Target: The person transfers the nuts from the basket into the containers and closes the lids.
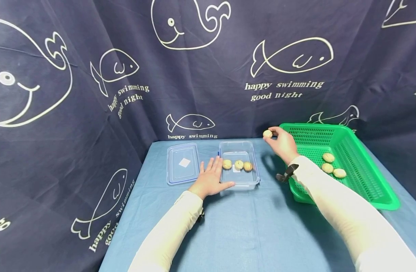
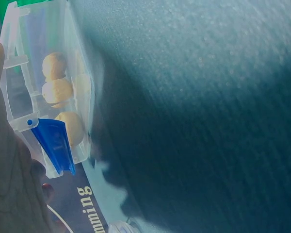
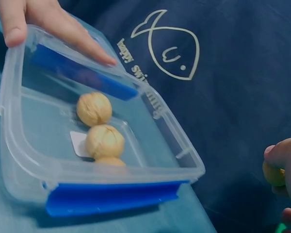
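My right hand point(image 1: 284, 145) pinches a walnut point(image 1: 267, 134) between thumb and fingertips, above the table between the clear box and the green basket. The same walnut point(image 3: 274, 174) shows partly behind the fingers in the right wrist view. With fingers spread and straight, my left hand point(image 1: 209, 179) rests against the left rim of the clear plastic box point(image 1: 243, 185), its thumb along the near side. Inside the box, three walnuts point(image 3: 105, 141) lie in a row beside a small white label. Blue latch flaps point(image 2: 56, 145) hang on the box's sides.
At right stands a green slotted basket point(image 1: 368, 162) with three walnuts point(image 1: 327, 168) in it. The box's clear lid point(image 1: 182, 177) lies flat left of the box on the blue tablecloth point(image 1: 235, 234). A dark printed curtain point(image 1: 201, 83) hangs behind and at the sides.
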Tool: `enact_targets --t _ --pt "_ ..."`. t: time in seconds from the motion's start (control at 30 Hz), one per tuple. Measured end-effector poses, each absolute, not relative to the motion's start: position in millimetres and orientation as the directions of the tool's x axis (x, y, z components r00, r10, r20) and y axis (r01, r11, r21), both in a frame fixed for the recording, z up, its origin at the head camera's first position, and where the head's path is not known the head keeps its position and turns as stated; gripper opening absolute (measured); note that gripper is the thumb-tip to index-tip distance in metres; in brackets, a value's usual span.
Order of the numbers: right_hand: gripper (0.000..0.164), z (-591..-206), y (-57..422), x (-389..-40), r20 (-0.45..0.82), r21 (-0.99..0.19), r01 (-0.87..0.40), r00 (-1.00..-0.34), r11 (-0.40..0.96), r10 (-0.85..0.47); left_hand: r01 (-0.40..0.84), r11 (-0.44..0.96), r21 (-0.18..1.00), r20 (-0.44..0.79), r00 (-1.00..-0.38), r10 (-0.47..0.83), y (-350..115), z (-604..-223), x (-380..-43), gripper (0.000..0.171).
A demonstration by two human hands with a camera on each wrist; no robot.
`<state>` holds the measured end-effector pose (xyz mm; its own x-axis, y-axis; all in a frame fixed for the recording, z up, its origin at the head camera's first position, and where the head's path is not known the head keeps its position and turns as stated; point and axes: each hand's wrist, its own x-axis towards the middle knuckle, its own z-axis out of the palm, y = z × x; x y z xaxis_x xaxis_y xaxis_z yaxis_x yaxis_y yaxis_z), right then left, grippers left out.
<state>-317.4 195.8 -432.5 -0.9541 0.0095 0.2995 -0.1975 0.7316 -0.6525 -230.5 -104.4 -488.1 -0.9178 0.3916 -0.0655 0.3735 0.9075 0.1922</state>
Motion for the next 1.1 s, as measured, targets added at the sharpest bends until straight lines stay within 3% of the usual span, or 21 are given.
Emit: enact_targets --t 0.67,1.1 --pt "0.044 -448 150 -312 0.280 -0.671 -0.252 -0.957 0.697 -0.076 0.366 0.909 0.197 -0.054 -0.922 0.383 -104 -490 -230 0.111" --pt "0.045 -444 155 -306 0.285 -0.643 -0.297 -0.948 0.706 -0.139 0.364 0.910 0.201 -0.057 -0.923 0.382 -103 -491 -231 0.111"
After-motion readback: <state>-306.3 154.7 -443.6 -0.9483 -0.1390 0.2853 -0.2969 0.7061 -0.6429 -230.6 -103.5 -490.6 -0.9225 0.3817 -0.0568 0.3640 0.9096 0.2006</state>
